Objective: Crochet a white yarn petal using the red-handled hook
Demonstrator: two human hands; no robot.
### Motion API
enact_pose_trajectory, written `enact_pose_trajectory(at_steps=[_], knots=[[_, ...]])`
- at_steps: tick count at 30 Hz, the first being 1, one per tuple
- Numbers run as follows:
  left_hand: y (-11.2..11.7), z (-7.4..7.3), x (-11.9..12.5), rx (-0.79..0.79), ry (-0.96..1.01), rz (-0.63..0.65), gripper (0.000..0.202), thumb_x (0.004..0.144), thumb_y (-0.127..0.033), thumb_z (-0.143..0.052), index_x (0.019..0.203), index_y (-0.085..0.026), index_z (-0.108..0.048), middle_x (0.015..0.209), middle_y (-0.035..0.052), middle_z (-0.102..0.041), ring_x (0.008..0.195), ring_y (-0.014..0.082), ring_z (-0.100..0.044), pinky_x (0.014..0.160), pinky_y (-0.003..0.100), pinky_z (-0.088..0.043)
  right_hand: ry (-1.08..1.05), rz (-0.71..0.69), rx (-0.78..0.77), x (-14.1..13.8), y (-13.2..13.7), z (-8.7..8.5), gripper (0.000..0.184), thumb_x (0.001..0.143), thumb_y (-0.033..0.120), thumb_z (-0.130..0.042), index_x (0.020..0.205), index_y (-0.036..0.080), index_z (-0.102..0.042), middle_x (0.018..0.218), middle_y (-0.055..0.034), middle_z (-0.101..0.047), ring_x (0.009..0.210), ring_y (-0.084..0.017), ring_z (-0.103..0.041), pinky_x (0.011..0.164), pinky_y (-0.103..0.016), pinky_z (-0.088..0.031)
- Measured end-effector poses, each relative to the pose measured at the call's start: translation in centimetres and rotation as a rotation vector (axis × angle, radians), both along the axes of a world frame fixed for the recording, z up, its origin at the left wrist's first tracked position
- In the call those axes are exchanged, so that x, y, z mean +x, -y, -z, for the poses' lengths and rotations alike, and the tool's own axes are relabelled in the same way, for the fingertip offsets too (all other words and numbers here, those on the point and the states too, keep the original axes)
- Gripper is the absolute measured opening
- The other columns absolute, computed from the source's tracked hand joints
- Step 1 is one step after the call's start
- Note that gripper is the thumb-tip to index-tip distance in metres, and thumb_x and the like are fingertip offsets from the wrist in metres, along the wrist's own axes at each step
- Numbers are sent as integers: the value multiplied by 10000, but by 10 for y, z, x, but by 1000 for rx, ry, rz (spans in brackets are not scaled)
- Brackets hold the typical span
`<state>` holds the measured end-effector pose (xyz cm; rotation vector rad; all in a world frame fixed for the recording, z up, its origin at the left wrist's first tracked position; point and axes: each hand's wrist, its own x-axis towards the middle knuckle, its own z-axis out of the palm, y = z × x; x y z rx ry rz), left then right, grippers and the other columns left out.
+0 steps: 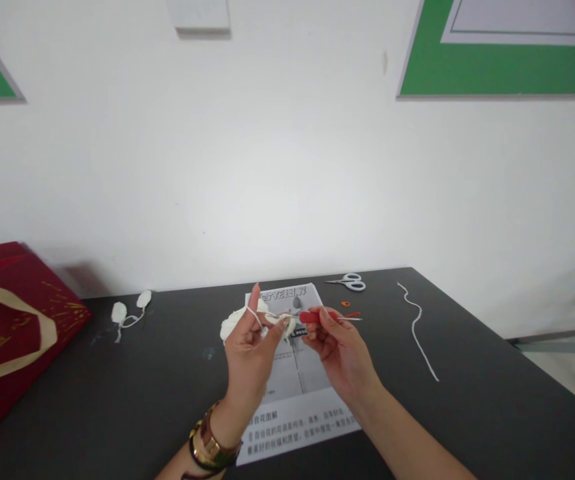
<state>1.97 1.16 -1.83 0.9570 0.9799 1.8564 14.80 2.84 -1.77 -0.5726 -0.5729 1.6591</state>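
Observation:
Between thumb and fingers my left hand pinches a small piece of white crochet work. White yarn loops around its raised index finger. A ball of white yarn lies just behind that hand, partly covered by it. My right hand is closed on the red handle of a crochet hook, whose metal tip points left and meets the white piece. Whether the tip sits inside a stitch is too small to tell. Beneath both hands lies a printed sheet with Chinese text and a picture.
White-handled scissors and a small orange stitch marker lie behind my right hand. A loose white yarn strand is at right. Two white crocheted pieces joined by yarn lie left, near a red gift bag. The black table meets a white wall.

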Motion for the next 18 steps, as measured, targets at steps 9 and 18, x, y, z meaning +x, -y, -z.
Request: enact_pose_trajectory(at_steps=[9, 18], knots=[[6, -2, 2, -17, -36, -11, 780, 711, -157, -725, 1393, -264, -361, 760, -51, -638, 796, 125, -628, 864, 294, -458, -65, -43, -42, -5, 3, 2, 199, 686, 281, -774, 814, 150, -696, 657, -5, -700, 536, -78, -599, 607, -207, -572], [2, 3, -3, 45, -180, -42, 723, 741, -148, -699, 1381, -259, -382, 756, -59, -666, 818, 126, -630, 961, 317, -398, 277, 117, 206, 1, 7, -4, 116, 798, 283, -660, 820, 182, -712, 704, -26, -713, 600, -115, -628, 627, -241, -546]])
